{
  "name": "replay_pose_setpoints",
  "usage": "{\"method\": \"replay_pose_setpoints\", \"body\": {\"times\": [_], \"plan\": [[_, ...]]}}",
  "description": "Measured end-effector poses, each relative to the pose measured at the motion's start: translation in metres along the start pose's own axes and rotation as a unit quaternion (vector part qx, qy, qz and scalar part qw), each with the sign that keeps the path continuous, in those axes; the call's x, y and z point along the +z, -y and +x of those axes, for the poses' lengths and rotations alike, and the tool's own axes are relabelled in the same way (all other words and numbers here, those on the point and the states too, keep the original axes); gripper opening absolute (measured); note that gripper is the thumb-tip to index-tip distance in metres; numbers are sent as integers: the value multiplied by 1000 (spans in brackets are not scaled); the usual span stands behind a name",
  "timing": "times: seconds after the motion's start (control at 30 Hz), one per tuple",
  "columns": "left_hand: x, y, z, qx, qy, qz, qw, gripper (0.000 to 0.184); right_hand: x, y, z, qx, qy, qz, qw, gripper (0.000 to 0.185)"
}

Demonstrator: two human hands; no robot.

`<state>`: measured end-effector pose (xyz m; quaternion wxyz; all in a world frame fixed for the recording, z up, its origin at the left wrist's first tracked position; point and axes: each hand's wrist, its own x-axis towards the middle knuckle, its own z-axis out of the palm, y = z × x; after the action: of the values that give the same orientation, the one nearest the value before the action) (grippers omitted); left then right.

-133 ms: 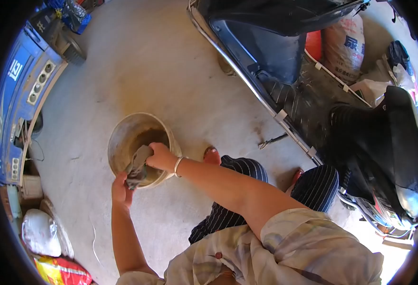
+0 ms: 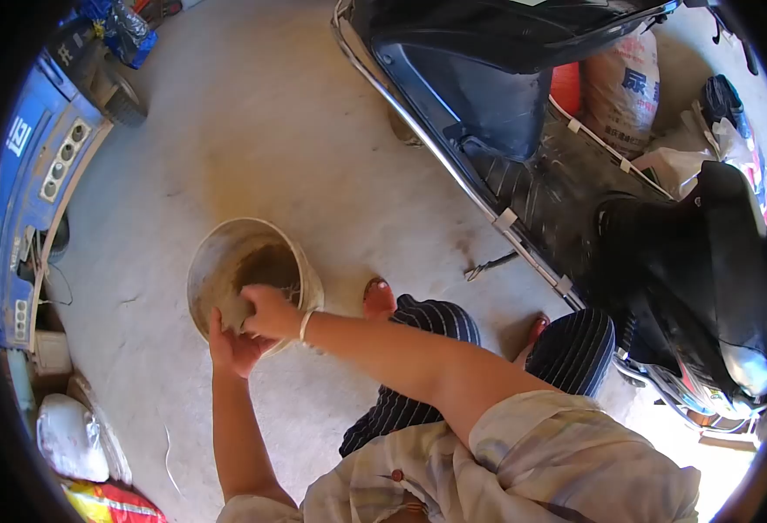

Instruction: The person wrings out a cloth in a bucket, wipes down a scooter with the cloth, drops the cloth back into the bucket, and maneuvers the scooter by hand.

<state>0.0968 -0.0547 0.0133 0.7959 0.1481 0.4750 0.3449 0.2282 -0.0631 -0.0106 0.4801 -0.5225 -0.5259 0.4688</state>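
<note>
A worn, pale bucket (image 2: 312, 279) stands on the floor, its inside stained brown. At its near rim my right hand (image 2: 270, 312), with a pale bangle at the wrist, is closed on a small grey cloth-like piece (image 2: 240, 312), mostly hidden by the fingers. Just left of it and slightly lower, my left hand (image 2: 235, 349) is turned palm up with its fingers apart, close beside the right fingers. Whether it touches the grey piece is unclear.
A black scooter (image 2: 497, 96) with a metal side rail stands at the right. Sacks (image 2: 623, 87) lie behind it. Blue vehicle panels (image 2: 34, 166) line the left side, above a white bag (image 2: 71, 436). My feet in red shoes (image 2: 379, 298) are right of the bucket.
The grey piece was stretched between both hands; now little of it shows, at my right hand. My left fingers have opened. The view has shifted slightly.
</note>
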Motion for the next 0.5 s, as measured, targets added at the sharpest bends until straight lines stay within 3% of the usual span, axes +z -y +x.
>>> {"method": "replay_pose_setpoints", "body": {"times": [0.03, 0.07, 0.1, 0.17, 0.23, 0.3, 0.33, 0.4, 0.43, 0.47, 0.5], "plan": [[8, 2, 5, 9, 39, -87, 995, 41, 1, 17, -9, 3, 31, -12, 999, 31], [-9, 0, 23, 12, 109, -85, 990, 46, 4, 29, -15, 3, 61, -19, 998, 27], [-25, 2, 40, 11, 115, -83, 990, 46, 3, 28, -14, 1, 56, -22, 998, 27], [-54, 9, 69, 103, 107, -24, 989, 47, 5, 19, -8, -3, 53, 22, 998, 34], [-40, 3, 68, 146, 108, 13, 983, 48, 10, 3, 0, 10, 10, 43, 999, 35], [5, -9, 36, 70, 16, -25, 997, 43, 10, 0, 3, 245, -14, 264, 933, 38], [13, -8, 38, 69, 18, -25, 997, 43, 11, -1, 4, 244, -16, 264, 933, 38], [23, -5, 41, 113, -47, -3, 992, 32, 19, -10, 9, 339, -82, 363, 864, 40], [19, -3, 45, 112, -46, 0, 993, 32, 23, -19, 11, 339, -84, 365, 863, 40], [10, 1, 52, 294, -69, 278, 912, 27, 33, -40, 16, 301, -42, 337, 891, 36], [3, 5, 57, 440, -84, 526, 723, 24, 40, -61, 21, 263, 2, 309, 914, 32]]}}
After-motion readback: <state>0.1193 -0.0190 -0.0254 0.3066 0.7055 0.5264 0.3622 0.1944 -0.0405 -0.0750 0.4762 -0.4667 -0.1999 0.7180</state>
